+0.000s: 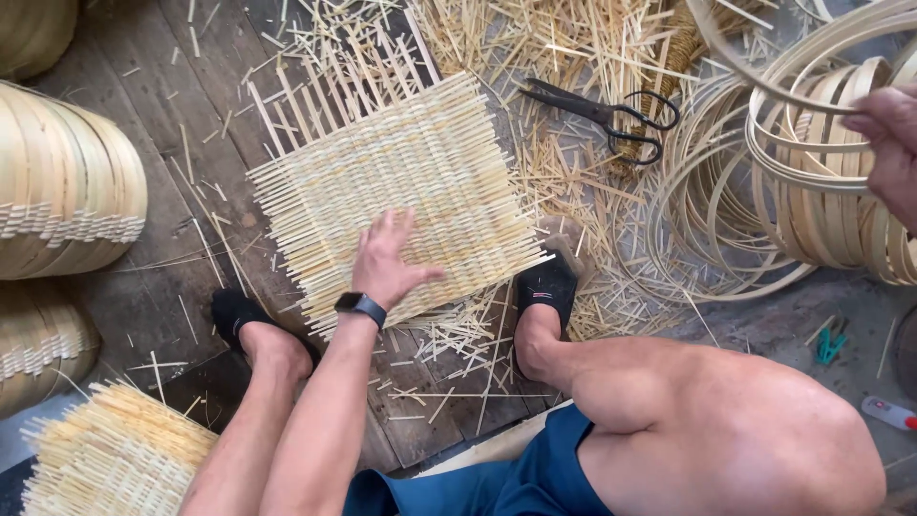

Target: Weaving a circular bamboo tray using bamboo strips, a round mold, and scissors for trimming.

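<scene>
**Woven mat pinned flat, hoop lifted**

Nearest, both dark shoes brace the mat's edge on the plank floor (162, 287). The left hand (387, 263) lies open, fingers spread, pressing the woven bamboo mat (420, 162). Farther right, the right hand (888, 143) closes around a bamboo hoop (802, 105) above stacked hoops. Black scissors (611, 115) lie beyond among offcuts. No packages or labels show.

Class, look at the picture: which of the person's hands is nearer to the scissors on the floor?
Right. The right hand grips bamboo hoops at the frame's right edge, roughly level with the scissors. The left hand lies flat on the woven mat, lower and farther away.
</scene>
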